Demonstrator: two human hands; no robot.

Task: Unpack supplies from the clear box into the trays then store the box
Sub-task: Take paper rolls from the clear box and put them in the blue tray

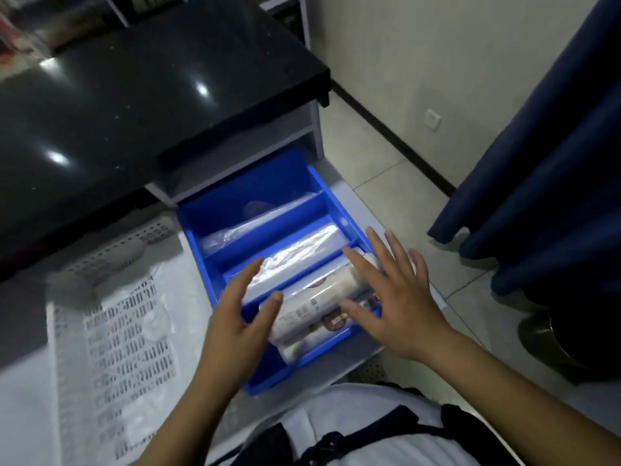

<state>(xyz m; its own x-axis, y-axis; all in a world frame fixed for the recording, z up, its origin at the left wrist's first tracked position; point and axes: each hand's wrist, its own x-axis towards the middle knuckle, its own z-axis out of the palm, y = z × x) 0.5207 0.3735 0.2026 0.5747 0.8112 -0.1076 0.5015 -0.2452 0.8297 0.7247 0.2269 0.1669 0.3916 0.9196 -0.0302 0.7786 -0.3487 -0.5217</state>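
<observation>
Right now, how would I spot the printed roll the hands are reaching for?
Find the black countertop; a blue tray with dividers sticks out below it. The printed roll lies in a slot near the person, between the left hand and right hand. Unlike the clear plastic rolls farther back, it is white with brown round labels.

Both my forearms reach forward, bare, wrists straight. Left hand [247,309] palm angled inward, fingers spread and slightly curled, thumb out, gripping nothing. Right hand [395,297] palm down, fingers splayed flat and extended, thumb pointing left, also gripping nothing. Hands apart, facing each other.
</observation>
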